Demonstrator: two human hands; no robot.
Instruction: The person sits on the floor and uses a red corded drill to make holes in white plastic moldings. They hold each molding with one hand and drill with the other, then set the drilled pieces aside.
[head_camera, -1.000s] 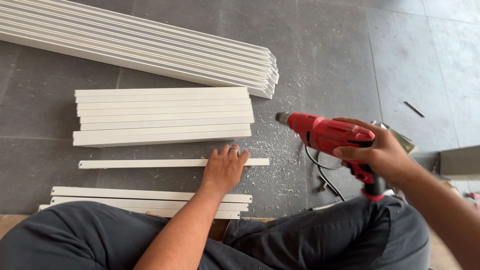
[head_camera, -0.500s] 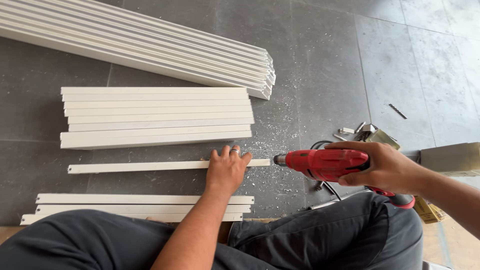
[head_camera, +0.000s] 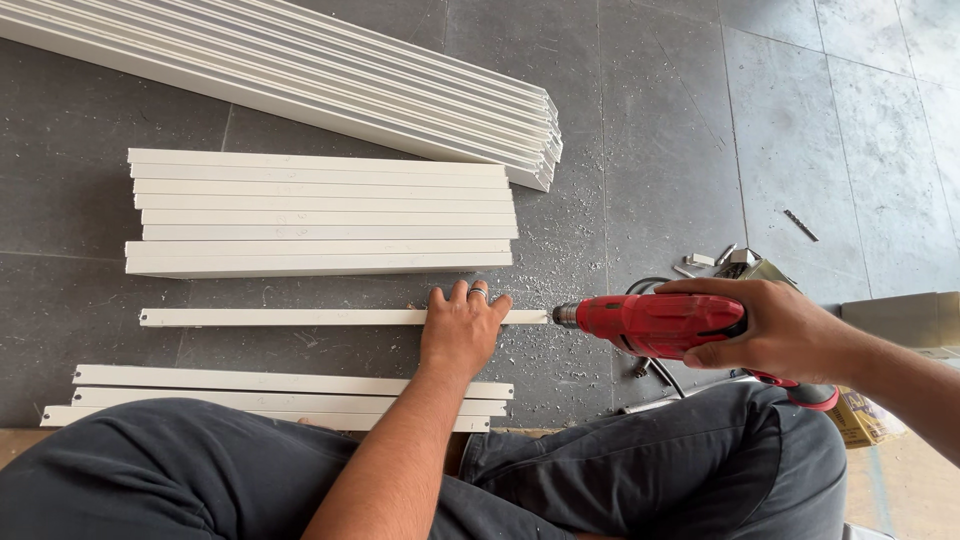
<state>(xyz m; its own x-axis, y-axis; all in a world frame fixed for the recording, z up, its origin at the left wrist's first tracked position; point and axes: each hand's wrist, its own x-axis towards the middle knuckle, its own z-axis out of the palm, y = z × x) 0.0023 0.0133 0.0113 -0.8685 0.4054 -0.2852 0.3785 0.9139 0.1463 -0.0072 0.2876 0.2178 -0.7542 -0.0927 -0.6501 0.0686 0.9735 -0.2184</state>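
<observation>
While pinned flat, thin white strip (head_camera: 300, 317) meets red drill (head_camera: 655, 324)

Left hand (head_camera: 462, 335) pressing white strip (head_camera: 290, 317), right hand (head_camera: 775, 330) holding red drill (head_camera: 655, 323) at its end

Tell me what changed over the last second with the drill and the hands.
The right hand brought the red drill down and leftward; its nose now sits at the end of the single white strip. Nothing was picked up or released. The left hand still presses that strip to the floor; the strip stacks look unmoved.
</observation>
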